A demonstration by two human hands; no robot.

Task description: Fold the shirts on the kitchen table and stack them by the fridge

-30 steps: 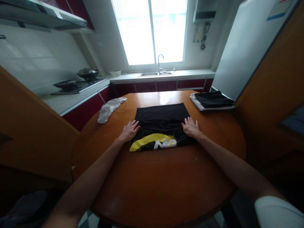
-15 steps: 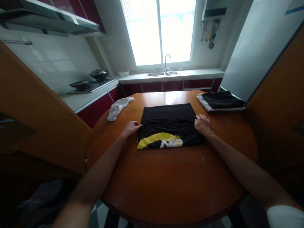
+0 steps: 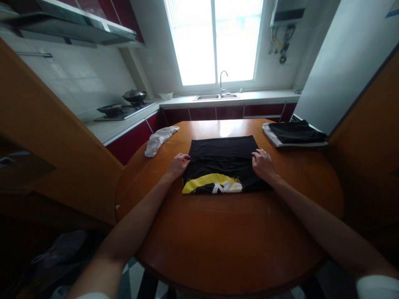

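Note:
A folded black T-shirt lies flat on the wooden table, its yellow and white print along the near edge. At its left edge, my left hand is closed, with thumb and fingers pinching the cloth. My right hand rests on the right edge, fingers bent and a little apart over the fabric. A shallow crease runs across the shirt between the two hands.
The round wooden table fills the middle. A crumpled white cloth lies at its back left, a stack of folded clothes at its back right. Beyond are a counter with a sink and a stove with pans.
My left hand has moved slightly up along the shirt's left edge. My right hand has shifted inward onto the cloth. The shirt stays flat, and the camera view has turned slightly left.

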